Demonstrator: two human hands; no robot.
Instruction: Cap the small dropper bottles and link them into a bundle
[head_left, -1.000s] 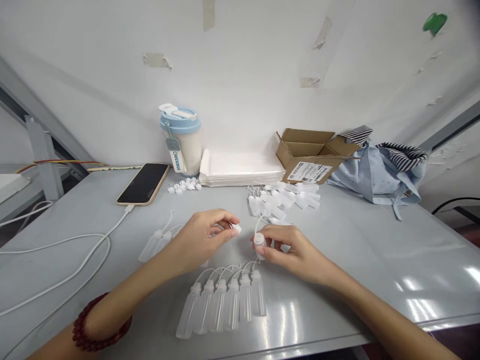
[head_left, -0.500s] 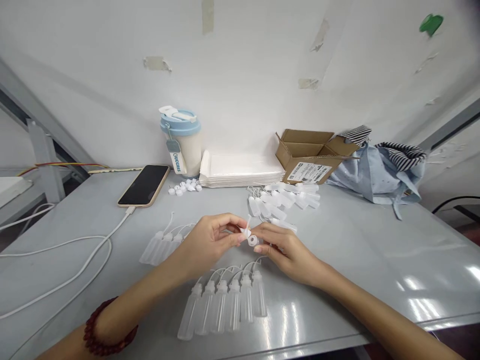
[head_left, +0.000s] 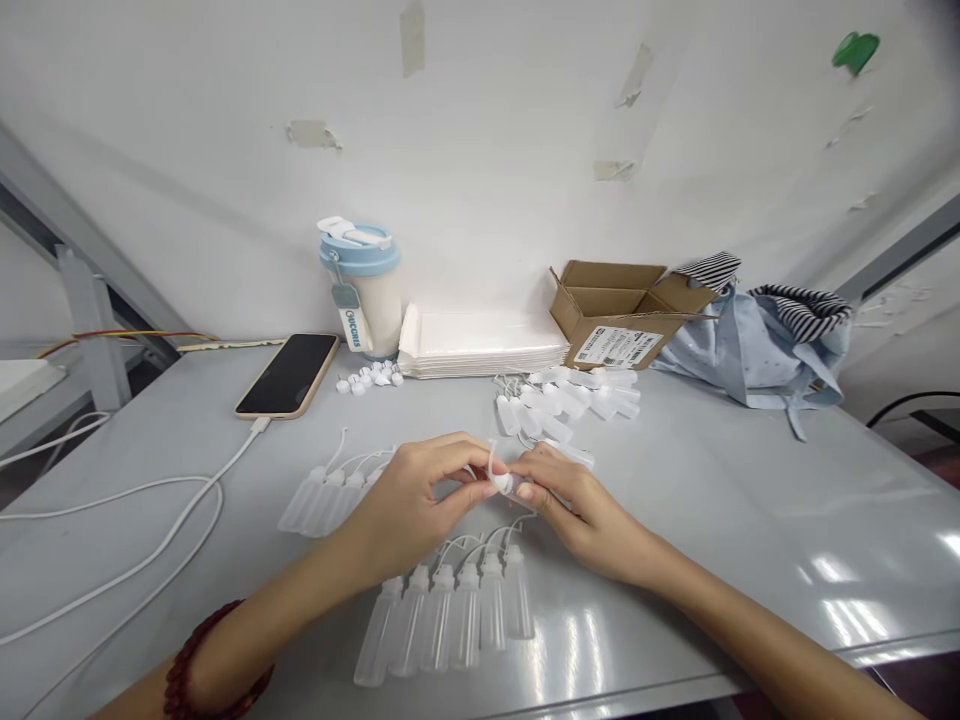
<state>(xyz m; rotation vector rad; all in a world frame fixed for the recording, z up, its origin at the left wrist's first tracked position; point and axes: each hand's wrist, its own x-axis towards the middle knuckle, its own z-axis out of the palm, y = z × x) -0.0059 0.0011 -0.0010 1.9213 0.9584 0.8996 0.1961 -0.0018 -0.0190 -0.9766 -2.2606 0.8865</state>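
Observation:
Between the fingertips of my right hand [head_left: 574,505] is a small clear plastic bottle [head_left: 517,487], its mouth pointing left. My left hand [head_left: 442,490] pinches a white cap [head_left: 501,482] with a thin bent tube, and the cap sits at the bottle's mouth. Whether it is fully seated I cannot tell. Just below my hands lies a row of clear bottles [head_left: 442,620] with curved tubes on their caps. A second group of such bottles [head_left: 322,500] is partly hidden behind my left hand.
Small white caps [head_left: 367,377] lie before a blue-lidded cup [head_left: 367,290]. Behind stand a stack of white envelopes [head_left: 484,345] and an open cardboard box [head_left: 615,310], with loose bottles [head_left: 566,400] in front. A phone [head_left: 289,375] with a cable is left; a blue cloth bag [head_left: 757,345] right.
My left hand has brought the cap onto the bottle's mouth, where they were side by side before. The bottle has tilted from facing me to pointing left.

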